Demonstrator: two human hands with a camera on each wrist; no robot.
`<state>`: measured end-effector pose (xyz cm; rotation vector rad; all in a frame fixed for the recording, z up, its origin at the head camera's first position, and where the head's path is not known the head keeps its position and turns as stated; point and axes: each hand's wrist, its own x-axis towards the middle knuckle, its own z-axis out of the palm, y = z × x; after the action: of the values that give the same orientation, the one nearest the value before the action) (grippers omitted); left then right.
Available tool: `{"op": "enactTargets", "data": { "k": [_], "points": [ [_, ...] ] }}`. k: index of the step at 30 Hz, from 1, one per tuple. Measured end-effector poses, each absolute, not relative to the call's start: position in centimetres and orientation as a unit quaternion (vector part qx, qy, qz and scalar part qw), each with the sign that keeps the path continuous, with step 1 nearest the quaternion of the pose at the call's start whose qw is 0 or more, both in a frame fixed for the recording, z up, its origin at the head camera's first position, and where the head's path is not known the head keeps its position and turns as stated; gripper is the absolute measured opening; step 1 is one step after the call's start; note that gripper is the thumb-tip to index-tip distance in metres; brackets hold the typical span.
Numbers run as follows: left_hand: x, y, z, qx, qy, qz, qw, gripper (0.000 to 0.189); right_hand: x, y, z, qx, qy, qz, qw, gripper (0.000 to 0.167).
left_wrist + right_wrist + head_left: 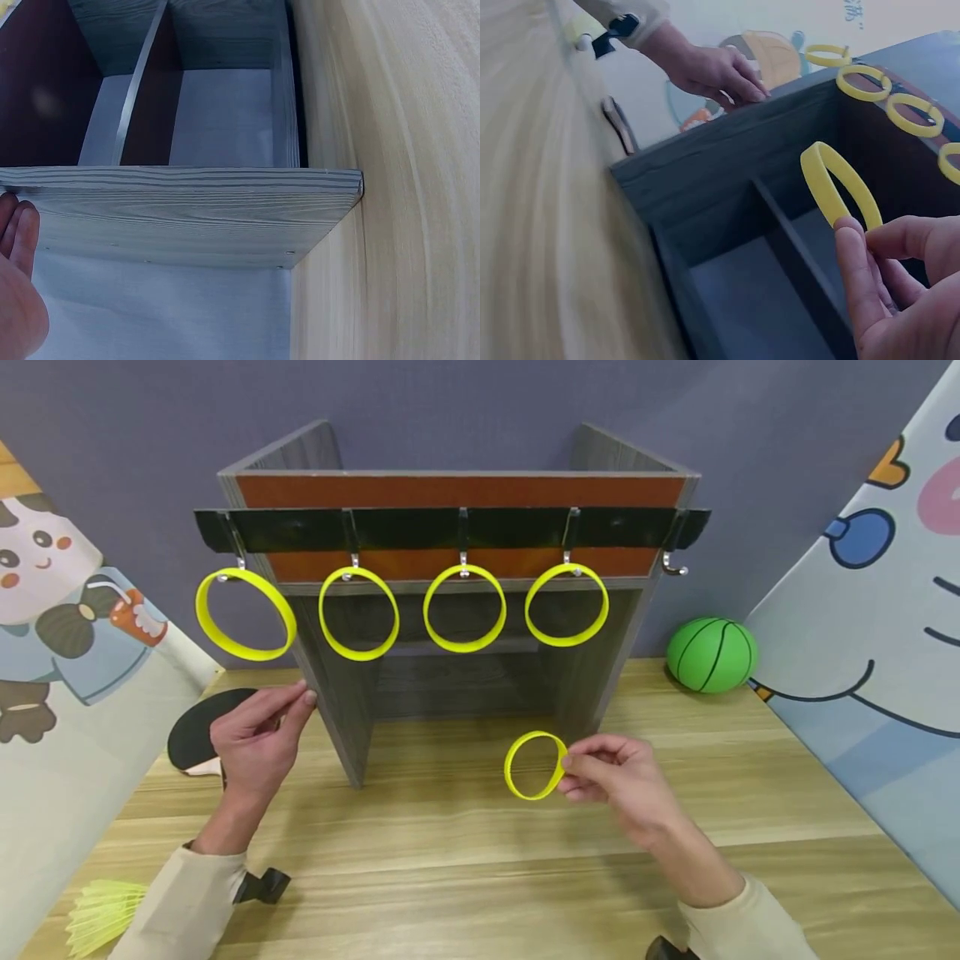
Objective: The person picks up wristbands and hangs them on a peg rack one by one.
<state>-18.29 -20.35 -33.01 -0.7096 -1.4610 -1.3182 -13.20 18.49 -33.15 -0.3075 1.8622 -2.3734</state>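
In the head view my right hand pinches a yellow ring between thumb and fingertips, in front of the shelf's lower right opening. The same ring stands tilted up from the fingertips in the right wrist view. My left hand grips the front edge of the grey wooden shelf's left side panel, fingertips against its outer face. Several more yellow rings hang on metal hooks along a black bar across the shelf's top. The rightmost hook carries no ring.
A green ball sits right of the shelf on the wooden table. Behind my left hand lies a black paddle, and a yellow shuttlecock is at the front left. Cartoon-printed panels stand at both sides.
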Motion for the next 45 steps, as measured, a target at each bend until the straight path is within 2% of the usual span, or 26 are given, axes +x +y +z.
{"op": "enactTargets", "data": {
  "k": [9,20,29,45],
  "points": [
    [-18.4,-20.5,-33.3,-0.295,-0.602,-0.551,0.497,0.017,-12.9,21.2,-30.5,-0.126,0.585,-0.801,0.004,0.019],
    [-18.6,-20.4,-33.2,-0.299,-0.602,-0.547,0.499,0.017,-12.8,23.0,-28.4,-0.142,0.527,-0.837,-0.030,0.023],
    [-18.5,-20.5,-33.3,-0.294,-0.605,-0.545,0.501,0.017,-13.4,23.9,-25.4,-0.110,0.520,-0.842,-0.092,0.009],
    [-18.3,-20.3,-33.1,-0.296,-0.599,-0.553,0.497,0.016,-14.4,24.6,-21.1,-0.093,0.509,-0.845,-0.132,0.009]
  ]
}}
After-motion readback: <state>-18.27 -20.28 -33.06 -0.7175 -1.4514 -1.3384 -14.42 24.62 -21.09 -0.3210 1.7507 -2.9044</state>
